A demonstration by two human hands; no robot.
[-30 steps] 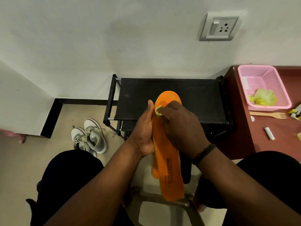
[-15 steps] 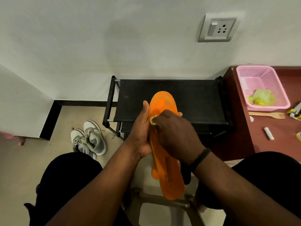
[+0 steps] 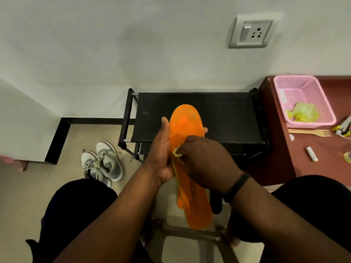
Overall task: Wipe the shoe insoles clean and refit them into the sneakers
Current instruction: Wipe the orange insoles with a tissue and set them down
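Left hand (image 3: pixel 163 158) clamps the orange insole (image 3: pixel 187 133) from behind, right hand (image 3: pixel 205 164) pinches a yellow cloth (image 3: pixel 177 153) mid-sole; advise firm heelward strokes, backing held flat; sneakers (image 3: pixel 102 164) on floor, left of both hands.

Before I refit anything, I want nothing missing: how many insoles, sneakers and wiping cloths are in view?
Orange insoles: 2, one in front, a second partly hidden behind it
Grey sneakers: 2, left, right
Yellow cloths: 2, one in the hand, one in the basket
Total: 6
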